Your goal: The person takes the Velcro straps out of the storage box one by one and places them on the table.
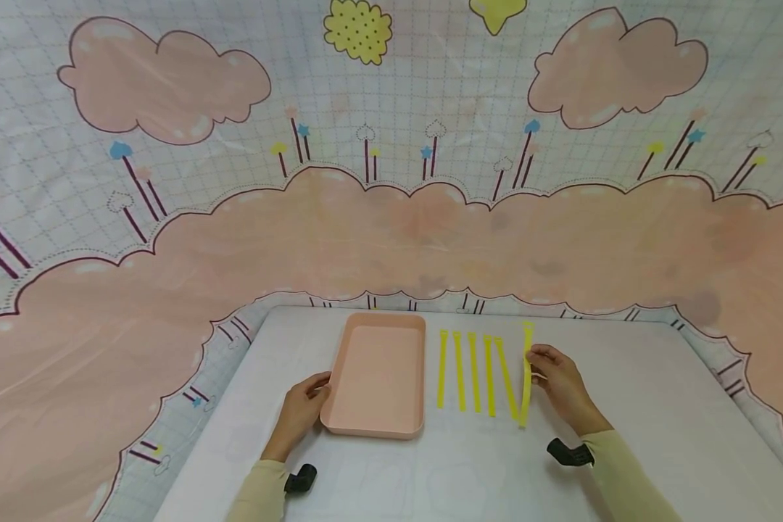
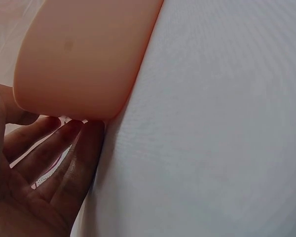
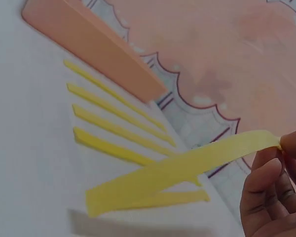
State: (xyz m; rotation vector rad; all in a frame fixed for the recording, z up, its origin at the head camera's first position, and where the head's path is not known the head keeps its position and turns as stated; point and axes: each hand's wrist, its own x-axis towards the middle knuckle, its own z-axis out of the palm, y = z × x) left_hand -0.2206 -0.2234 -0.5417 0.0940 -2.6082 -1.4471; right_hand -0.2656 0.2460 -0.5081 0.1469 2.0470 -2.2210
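Observation:
My right hand (image 1: pixel 564 388) pinches a yellow strap (image 1: pixel 526 377) between thumb and fingers. In the right wrist view that strap (image 3: pixel 187 165) slants away from the fingertips, its wide end low over the table and across another strap. Several more yellow straps (image 1: pixel 459 370) lie side by side on the table, between the held one and a shallow peach tray (image 1: pixel 424 377). Against the tray's left side rests my left hand (image 1: pixel 300 413), its fingers fairly straight. The left wrist view shows fingertips (image 2: pixel 91 131) touching the outer wall of the tray (image 2: pixel 84 64).
A white table (image 1: pixel 496 471) carries everything, with its surface reaching past both forearms. Behind it hangs a patterned cloth (image 1: pixel 431 232) with peach clouds. Each wrist wears a black device (image 1: pixel 570 452).

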